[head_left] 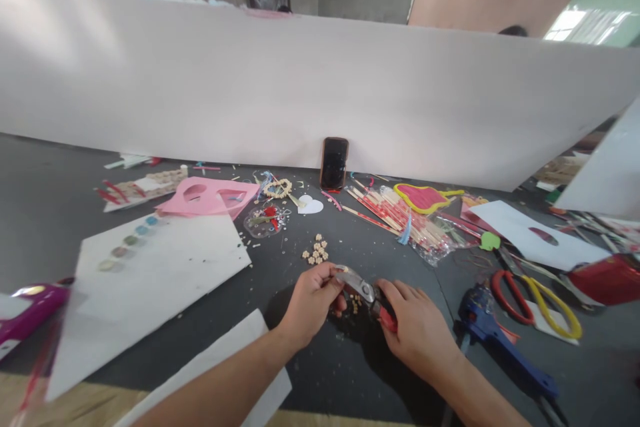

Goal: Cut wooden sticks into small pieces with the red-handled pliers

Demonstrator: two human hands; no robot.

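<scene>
My right hand [417, 323] is closed around the red handles of metal pliers [367, 290], whose jaws point left. At the jaw tips, my left hand [313, 300] is closed in a pinch; a small pale piece shows there, too small to name, and the fingers partly hide it. Just beyond my left hand lies a small pile of pale flower-shaped beads [316, 251]. Beneath the pliers, several tiny tan bits [355, 303] are scattered on the dark table [345, 373].
A blue glue gun [505, 343] and scissors with red and yellow handles [550, 307] lie right. Patterned sticks [400, 213] and a propped phone [334, 163] stand farther back. White board [165, 280], a pink mask [207, 197] and a purple tool [33, 310] occupy the left.
</scene>
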